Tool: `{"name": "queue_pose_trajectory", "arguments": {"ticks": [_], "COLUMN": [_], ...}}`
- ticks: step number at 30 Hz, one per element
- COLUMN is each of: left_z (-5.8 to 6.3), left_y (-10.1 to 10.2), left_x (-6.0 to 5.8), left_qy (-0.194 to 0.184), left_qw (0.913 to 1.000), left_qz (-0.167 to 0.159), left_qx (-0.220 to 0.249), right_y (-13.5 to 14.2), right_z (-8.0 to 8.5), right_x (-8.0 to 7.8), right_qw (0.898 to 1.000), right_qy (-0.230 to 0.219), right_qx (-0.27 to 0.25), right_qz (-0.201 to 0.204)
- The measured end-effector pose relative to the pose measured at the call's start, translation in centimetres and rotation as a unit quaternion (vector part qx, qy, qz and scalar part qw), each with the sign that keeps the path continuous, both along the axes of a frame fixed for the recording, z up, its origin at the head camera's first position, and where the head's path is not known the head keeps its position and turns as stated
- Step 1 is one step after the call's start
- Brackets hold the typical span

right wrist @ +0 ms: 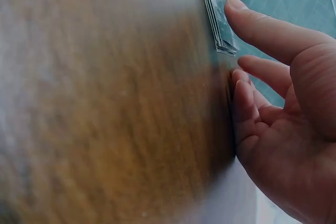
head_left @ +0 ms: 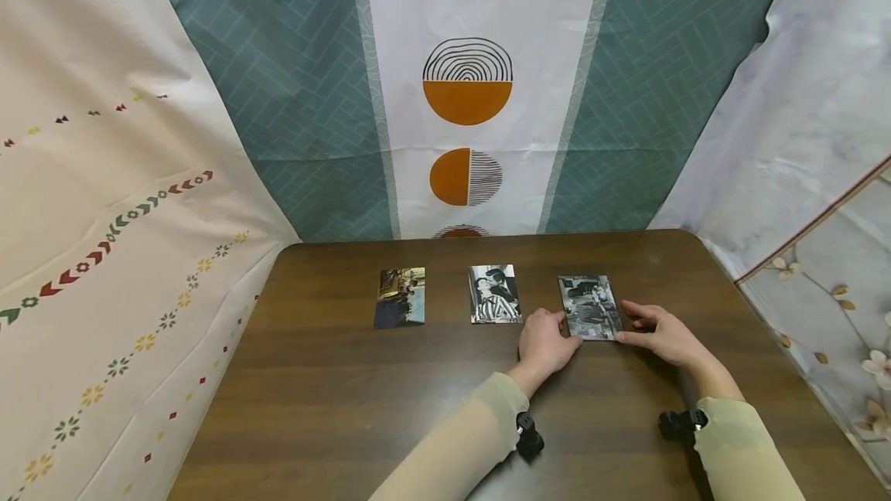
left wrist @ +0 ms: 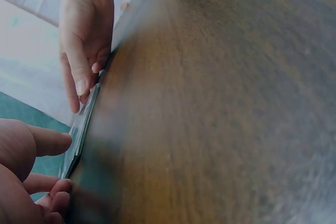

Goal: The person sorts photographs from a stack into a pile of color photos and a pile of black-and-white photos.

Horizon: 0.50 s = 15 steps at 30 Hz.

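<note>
A stack of black-and-white photo cards [head_left: 590, 308] lies flat at the right end of a row on the brown table. Its layered edges [right wrist: 211, 17] show in the right wrist view. My left hand [head_left: 546, 342] rests at the stack's left side, the thumb by the near left corner. On the other side, my right hand [head_left: 657, 333] has its thumb at the near right corner and its fingers spread loosely beside the edge. Further left lie a black-and-white photo card of two people [head_left: 495, 294] and a colour photo card [head_left: 401, 298], both apart from my hands.
The brown table [head_left: 334, 408] reaches back to a green and white patterned cloth [head_left: 299, 83]. Cream cloth [head_left: 139, 292] hangs on the left, floral cloth [head_left: 835, 292] on the right. Small black devices [head_left: 529, 437] sit at both wrists.
</note>
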<state>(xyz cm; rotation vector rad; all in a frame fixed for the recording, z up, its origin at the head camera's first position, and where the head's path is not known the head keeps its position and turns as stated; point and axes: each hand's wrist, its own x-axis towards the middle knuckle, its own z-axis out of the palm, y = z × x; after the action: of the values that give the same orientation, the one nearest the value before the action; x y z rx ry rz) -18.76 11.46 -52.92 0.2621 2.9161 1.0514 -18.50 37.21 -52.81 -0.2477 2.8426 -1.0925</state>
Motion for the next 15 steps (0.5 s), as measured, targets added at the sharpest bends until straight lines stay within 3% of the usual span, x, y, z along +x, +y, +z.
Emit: {"name": "queue_pose_trajectory", "arguments": {"ticks": [15], "left_z": [-0.07], "left_y": [0.41], "left_x": [-0.32], "left_qy": [-0.009], "left_qw": [0.9996], "left_qz": [-0.009], "left_qx": [-0.025], "right_y": [-0.65], "right_z": [-0.02], "right_x": [0.26], "right_qw": [0.999], "right_qy": [0.000], "right_qx": [0.037], "right_qz": [-0.019]}}
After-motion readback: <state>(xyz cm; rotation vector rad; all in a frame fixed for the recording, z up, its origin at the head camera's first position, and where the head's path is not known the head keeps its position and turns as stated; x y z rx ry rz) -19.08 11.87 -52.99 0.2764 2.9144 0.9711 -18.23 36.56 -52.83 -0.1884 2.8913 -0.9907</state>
